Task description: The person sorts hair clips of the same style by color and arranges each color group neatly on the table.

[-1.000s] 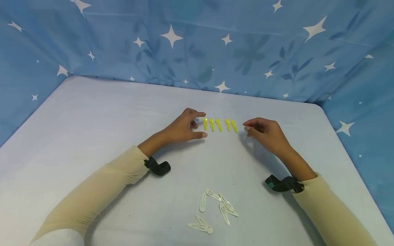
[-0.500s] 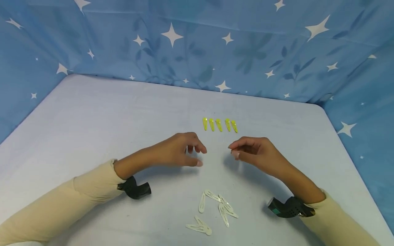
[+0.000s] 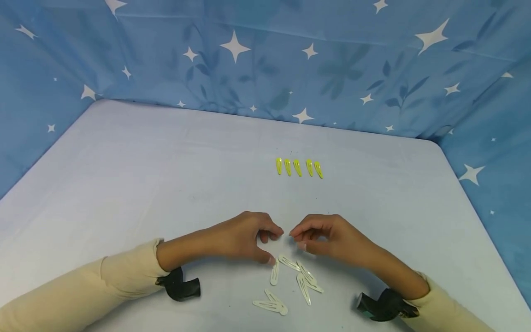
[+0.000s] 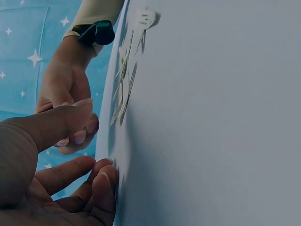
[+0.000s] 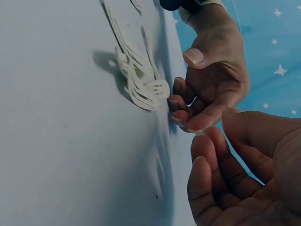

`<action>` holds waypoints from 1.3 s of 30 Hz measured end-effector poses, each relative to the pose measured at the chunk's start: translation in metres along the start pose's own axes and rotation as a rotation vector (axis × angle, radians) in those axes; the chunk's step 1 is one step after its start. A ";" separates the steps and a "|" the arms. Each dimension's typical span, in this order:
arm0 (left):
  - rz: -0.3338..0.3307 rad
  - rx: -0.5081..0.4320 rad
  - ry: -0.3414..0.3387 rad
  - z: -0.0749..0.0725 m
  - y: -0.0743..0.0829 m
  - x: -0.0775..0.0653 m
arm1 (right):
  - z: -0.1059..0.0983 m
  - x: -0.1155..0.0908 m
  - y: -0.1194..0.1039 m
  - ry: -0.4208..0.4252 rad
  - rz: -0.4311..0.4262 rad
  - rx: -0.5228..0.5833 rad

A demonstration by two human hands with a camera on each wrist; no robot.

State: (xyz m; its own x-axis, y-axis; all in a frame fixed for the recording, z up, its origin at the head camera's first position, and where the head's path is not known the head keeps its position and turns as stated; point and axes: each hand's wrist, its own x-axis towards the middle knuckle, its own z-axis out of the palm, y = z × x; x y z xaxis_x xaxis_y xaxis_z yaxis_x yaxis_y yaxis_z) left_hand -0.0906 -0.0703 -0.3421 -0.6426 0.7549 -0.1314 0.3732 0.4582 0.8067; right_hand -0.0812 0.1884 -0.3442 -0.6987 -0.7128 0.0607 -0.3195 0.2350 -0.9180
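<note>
Several pale cream snap hair clips point(image 3: 307, 275) lie in a loose scatter near the front of the table, some overlapping. My left hand point(image 3: 249, 237) hovers at their upper left, thumb and fingers apart, holding nothing; its thumb tip overlaps one cream clip in the head view. Facing it, my right hand point(image 3: 327, 237) is just above the clips on the right, fingers loosely bent and nothing between them. Both hands also show in the right wrist view, the left hand point(image 5: 216, 70) beyond the right hand point(image 5: 240, 174). Farther back, several yellow snap hair clips point(image 3: 297, 168) lie side by side in a row.
A white cloth covers the table point(image 3: 145, 184). Blue curtains point(image 3: 265, 60) with white stars hang along its back and sides. Dark cameras point(image 3: 178, 285) are strapped to both wrists over beige sleeves.
Both hands have come back from the row of yellow hair clips toward me and closer together, reaching the cream hair clips. The clips themselves lie as before.
</note>
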 end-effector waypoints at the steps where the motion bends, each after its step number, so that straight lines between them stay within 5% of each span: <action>1: -0.002 0.001 0.003 0.002 0.000 -0.001 | 0.002 0.000 0.000 -0.002 -0.010 -0.022; 12: 0.035 0.068 0.020 0.015 0.002 -0.006 | 0.017 0.001 0.003 -0.065 0.018 -0.151; 30: -0.014 0.177 -0.002 0.028 0.007 -0.010 | 0.023 0.003 -0.003 -0.122 0.073 -0.345; 39: 0.044 0.214 0.030 0.030 0.006 -0.009 | 0.016 0.002 -0.003 -0.167 0.088 -0.350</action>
State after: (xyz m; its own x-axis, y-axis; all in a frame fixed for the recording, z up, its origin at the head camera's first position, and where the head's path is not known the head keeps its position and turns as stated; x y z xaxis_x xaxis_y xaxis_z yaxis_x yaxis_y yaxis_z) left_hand -0.0624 -0.0608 -0.3536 -0.6410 0.7635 -0.0793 0.5325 0.5167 0.6704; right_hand -0.0713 0.1752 -0.3478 -0.6285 -0.7709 -0.1036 -0.4818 0.4903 -0.7263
